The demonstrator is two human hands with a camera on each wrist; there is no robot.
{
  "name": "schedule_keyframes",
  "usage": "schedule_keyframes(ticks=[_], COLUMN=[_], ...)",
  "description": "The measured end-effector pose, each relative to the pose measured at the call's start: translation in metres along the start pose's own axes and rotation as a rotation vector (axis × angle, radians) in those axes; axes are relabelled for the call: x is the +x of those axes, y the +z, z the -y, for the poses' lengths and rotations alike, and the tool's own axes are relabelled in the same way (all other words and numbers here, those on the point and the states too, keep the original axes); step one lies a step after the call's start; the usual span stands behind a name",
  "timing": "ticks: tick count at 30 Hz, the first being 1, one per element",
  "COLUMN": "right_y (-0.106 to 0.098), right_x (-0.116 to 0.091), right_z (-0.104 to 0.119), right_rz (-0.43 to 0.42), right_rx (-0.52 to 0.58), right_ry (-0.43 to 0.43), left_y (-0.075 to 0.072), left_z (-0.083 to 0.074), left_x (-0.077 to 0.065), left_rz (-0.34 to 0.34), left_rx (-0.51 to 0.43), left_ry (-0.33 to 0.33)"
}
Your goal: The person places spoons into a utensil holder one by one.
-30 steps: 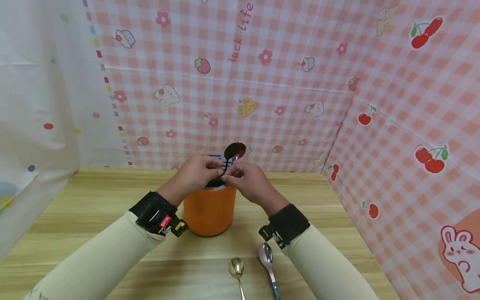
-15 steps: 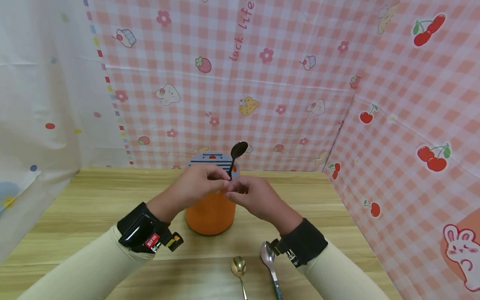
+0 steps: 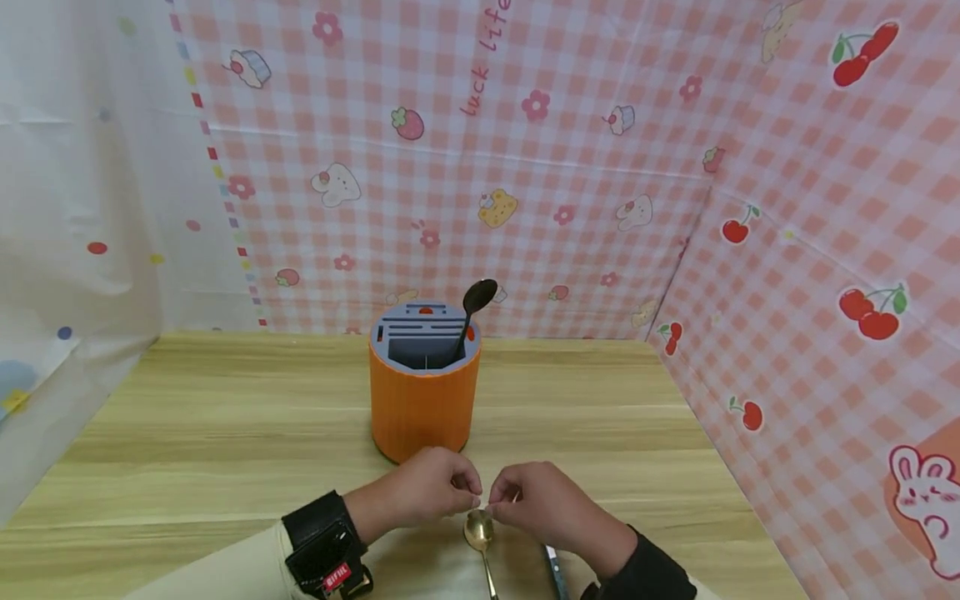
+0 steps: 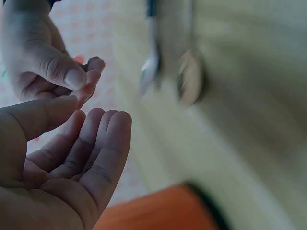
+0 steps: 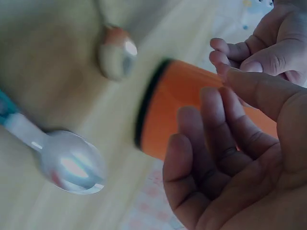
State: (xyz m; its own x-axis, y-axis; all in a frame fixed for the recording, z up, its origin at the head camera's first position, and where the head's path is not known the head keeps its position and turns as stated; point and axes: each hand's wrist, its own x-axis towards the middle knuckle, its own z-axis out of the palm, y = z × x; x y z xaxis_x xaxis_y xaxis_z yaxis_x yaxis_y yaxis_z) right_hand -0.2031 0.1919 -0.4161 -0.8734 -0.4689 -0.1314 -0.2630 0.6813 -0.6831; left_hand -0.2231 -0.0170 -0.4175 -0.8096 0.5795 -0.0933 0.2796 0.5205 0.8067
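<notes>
Both bare hands hover just above a gold spoon (image 3: 477, 533) lying on the table, one on either side of its bowl. My left hand (image 3: 433, 490) has loosely bent fingers with nothing between them. Likewise bent and holding nothing, my right hand (image 3: 546, 507) is nearly fingertip to fingertip with the left. A silver spoon with a dark handle (image 3: 555, 571) lies under the right hand, its bowl hidden in the head view but visible in the right wrist view (image 5: 72, 162). Behind the hands, a black spoon (image 3: 478, 297) leans bowl-up in the orange utensil holder (image 3: 423, 417).
The holder has a grey slotted top (image 3: 405, 321) with a larger divided opening at the front. It stands on a wood-grain table (image 3: 225, 425). A pink checked cloth (image 3: 420, 183) hangs behind and along the right; a white dotted sheet (image 3: 82, 200) covers the left.
Both hands have let go of the black spoon, now standing in the holder. They have come down and toward the person, over the gold spoon.
</notes>
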Motion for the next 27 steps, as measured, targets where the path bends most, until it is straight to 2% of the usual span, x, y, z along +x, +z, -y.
schedule_keyframes(ticks=[5, 10, 16, 19, 27], right_y=[0.021, 0.038, 0.053, 0.058, 0.064], right_x=[-0.012, -0.023, -0.028, -0.028, -0.027], right_z=[-0.017, -0.025, -0.026, -0.026, -0.028], right_rz=[0.033, 0.063, 0.09, 0.099, 0.083], right_rx=[-0.005, -0.027, -0.04, -0.04, -0.087], right_ry=[0.014, 0.06, 0.111, 0.143, 0.148], left_y=[0.03, 0.049, 0.062, 0.066, 0.075], left_z=[0.017, 0.025, 0.026, 0.027, 0.034], left_x=[-0.001, -0.002, -0.003, -0.003, -0.001], left_rz=[0.029, 0.056, 0.057, 0.084, 0.104], left_rx=[-0.014, -0.049, -0.013, -0.023, -0.038], left_ry=[0.009, 0.03, 0.066, 0.067, 0.084])
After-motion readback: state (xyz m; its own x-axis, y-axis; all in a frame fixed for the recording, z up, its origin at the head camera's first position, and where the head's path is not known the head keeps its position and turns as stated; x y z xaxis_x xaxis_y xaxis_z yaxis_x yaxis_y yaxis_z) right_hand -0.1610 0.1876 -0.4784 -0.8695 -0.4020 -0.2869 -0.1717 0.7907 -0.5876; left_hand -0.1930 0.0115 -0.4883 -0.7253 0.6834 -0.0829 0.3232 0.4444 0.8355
